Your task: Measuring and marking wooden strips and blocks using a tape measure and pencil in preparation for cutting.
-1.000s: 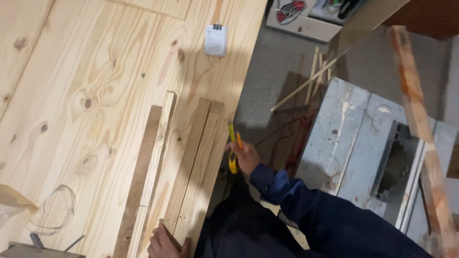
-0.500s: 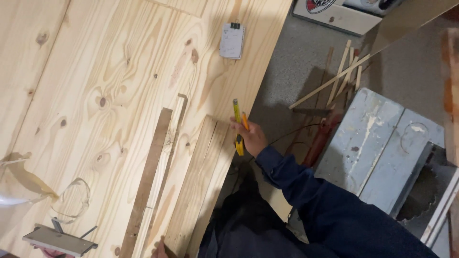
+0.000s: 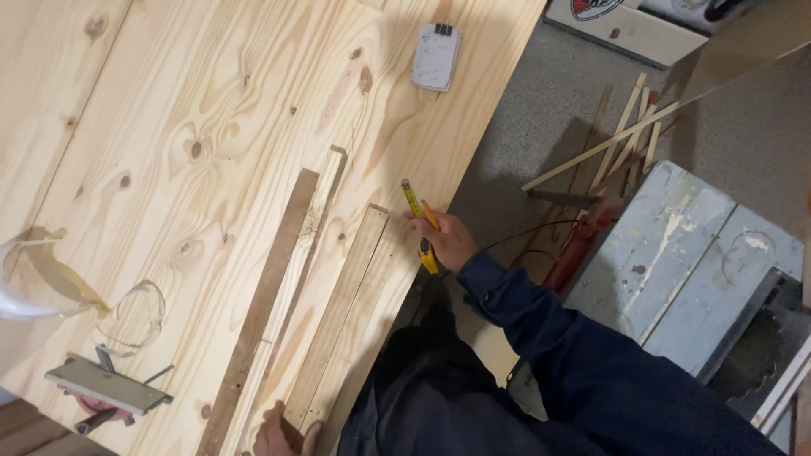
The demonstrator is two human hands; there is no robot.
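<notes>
your right hand [image 3: 443, 241] sits at the near edge of the pine tabletop [image 3: 169, 110], fingers curled shut around a yellow folding rule [image 3: 420, 226] and an orange pencil [image 3: 430, 215] held together against it. keep the rule flat on the wood and steady under your thumb, so that a mark made beside it lands true; a rule that lifts at one end is likely to throw the line off. your left hand [image 3: 283, 435] is at the bottom of the view, fingers wrapped on the near end of the pale wood strip [image 3: 338, 317], though the frame edge cuts off most of the hand. press that end down firmly so the strip does not slide while the other hand works. the strip is long, narrow and light-coloured, lying along the table's edge with its far end squared off just beside the rule. to its left lie a darker brown strip [image 3: 266, 300] and another pale one [image 3: 317, 215] touching it. a small clipped notepad [image 3: 436, 57] rests further up the table, a grey clamp [image 3: 106, 384] sits at the lower left, and thin offcuts [image 3: 608, 148] lie on the floor near a worn blue-grey bench [image 3: 676, 253].
</notes>
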